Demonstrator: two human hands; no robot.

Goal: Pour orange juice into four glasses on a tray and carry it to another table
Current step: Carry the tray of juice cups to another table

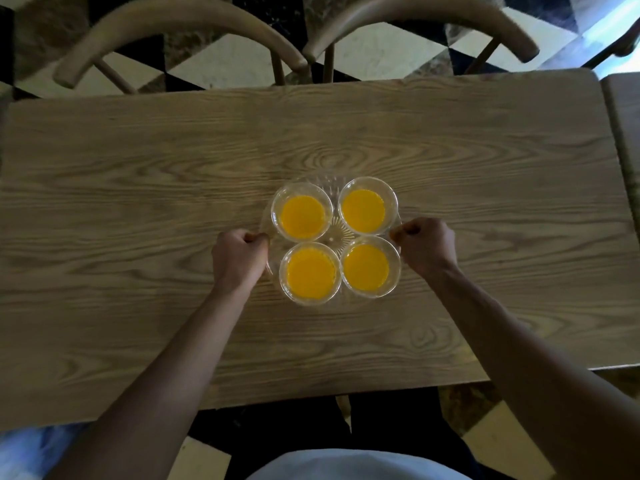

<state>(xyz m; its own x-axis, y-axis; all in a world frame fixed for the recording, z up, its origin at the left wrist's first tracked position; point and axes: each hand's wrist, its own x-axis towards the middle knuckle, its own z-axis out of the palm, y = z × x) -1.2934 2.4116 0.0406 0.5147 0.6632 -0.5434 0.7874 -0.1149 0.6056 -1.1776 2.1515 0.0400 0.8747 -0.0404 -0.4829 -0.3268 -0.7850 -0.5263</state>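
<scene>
Head view looks straight down. Nearest, at 6 o'clock, two bare arms reach forward over the pale wooden tabletop (138,202) with wavy grain. The left hand (239,259) is curled into a fist, its grip pinching the 9 o'clock edge of the round clear glass tray (333,233) with a star pattern cut in its middle. The right hand (426,244) is curled the same way, pinching the 3 o'clock edge. Holding both sides like this should keep the tray flat, so nothing tips.

On the tray stand the four round clear glasses, packed close so they touch or almost touch. Sitting tight together probably helps them not slide. The near left glass (311,273) and near right glass (370,266) hold bright orange juice. So do the far left glass (302,217) and far right glass (367,206). All four look filled, so the pouring seems done.

The tray is near the middle of the tabletop. I cannot tell if it is lifted or resting.

Farther, at 12 o'clock, two curved wooden chair backs (180,32) stand over a black and white checked floor (391,46).
</scene>
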